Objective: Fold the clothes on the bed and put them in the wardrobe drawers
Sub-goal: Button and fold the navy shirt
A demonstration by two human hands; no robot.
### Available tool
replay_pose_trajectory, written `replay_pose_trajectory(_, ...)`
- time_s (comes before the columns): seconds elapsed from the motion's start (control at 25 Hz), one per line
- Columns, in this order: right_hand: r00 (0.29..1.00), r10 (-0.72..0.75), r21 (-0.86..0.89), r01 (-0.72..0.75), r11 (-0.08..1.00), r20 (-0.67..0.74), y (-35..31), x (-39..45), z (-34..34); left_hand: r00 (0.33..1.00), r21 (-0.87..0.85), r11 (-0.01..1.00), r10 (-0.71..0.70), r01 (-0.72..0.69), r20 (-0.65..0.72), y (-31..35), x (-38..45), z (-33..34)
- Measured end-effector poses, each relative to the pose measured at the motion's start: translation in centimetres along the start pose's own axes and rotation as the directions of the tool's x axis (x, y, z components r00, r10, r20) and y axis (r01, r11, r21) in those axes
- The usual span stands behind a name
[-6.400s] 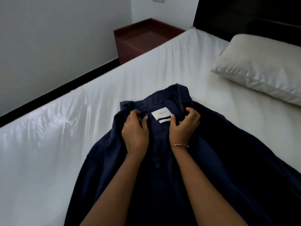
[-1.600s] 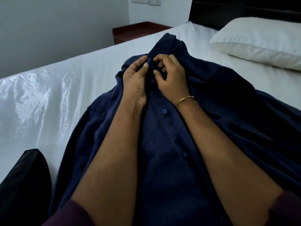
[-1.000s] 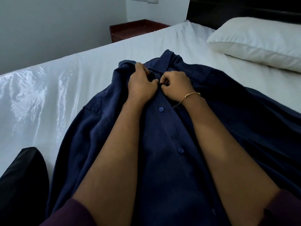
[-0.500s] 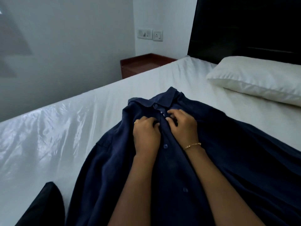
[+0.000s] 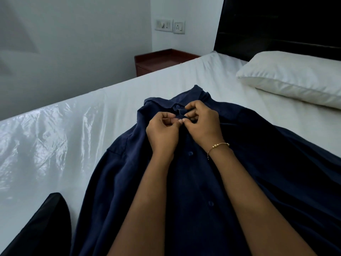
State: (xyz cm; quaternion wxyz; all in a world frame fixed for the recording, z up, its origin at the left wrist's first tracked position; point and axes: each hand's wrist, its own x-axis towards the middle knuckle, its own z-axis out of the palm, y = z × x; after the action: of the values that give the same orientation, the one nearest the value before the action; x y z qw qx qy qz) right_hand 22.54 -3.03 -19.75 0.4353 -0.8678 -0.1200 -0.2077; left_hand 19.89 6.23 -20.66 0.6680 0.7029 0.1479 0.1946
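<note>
Head view: left hand, right hand both pinching navy shirt placket below collar.

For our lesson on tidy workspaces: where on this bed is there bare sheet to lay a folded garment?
Bare sheet lies left of the navy shirt, running up to the nightstand. A second patch sits between the shirt's collar and the pillow. The middle is crowded: the left hand and right hand pinch the shirt front. A black item fills the near-left corner.
</note>
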Motion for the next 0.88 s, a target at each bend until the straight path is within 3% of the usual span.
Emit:
replay_pose_trajectory(0.2, 0.999, 0.038, 0.163, -0.038, 0.986, 0.004, -0.17, 0.04, -0.21, 0.999, 0.001, 0.999, -0.043, 0.043, -0.013, 0.02, 0.03, 0.19)
replay_pose_trajectory(0.36, 1.000, 0.010, 0.135, -0.012, 0.991, 0.016, 0.07, 0.05, -0.27, 0.996, -0.099, 0.991, -0.089, 0.090, 0.024, 0.16, -0.27, 0.23)
replay_pose_trajectory(0.6, 0.980, -0.156, -0.050, 0.163, 0.985, 0.122, 0.00, 0.17, -0.75, 0.991, -0.204, 0.970, -0.134, 0.132, 0.004, 0.34, -0.29, 0.17)
replay_pose_trajectory(0.88, 0.985, -0.115, 0.087, 0.104, 0.991, 0.129, 0.54, 0.10, -0.95, 0.986, -0.280, 0.945, -0.152, 0.167, 0.076, 0.23, -0.19, 0.15)
